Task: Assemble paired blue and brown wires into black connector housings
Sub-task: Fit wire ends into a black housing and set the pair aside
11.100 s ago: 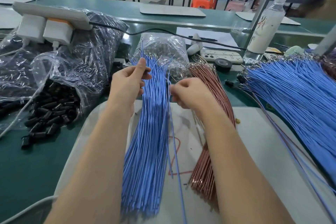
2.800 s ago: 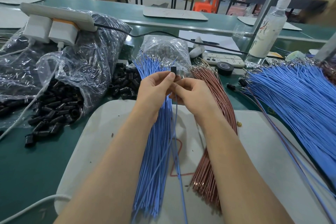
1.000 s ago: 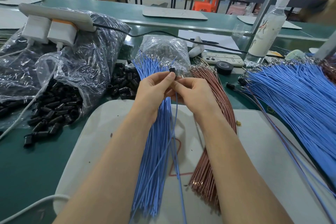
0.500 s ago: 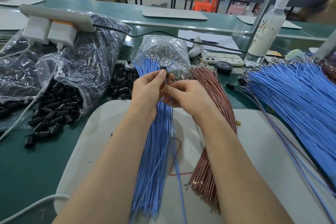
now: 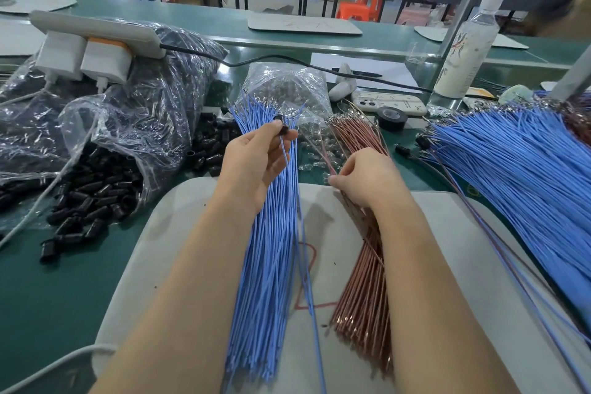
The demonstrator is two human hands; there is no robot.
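Left grip (image 5: 256, 160): pinching black housing (image 5: 282, 127), one blue wire (image 5: 316, 345) trailing down from it, above blue bundle (image 5: 265, 281).
Right grip (image 5: 364, 176): closed, nipping single brown wire (image 5: 326, 158) beside brown bundle (image 5: 361, 297).
Bundles: side by side on white mat (image 5: 179, 233), green surface (image 5: 48, 297) beneath.

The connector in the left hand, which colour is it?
Black. The head view shows the connector best, pinched by the left hand.
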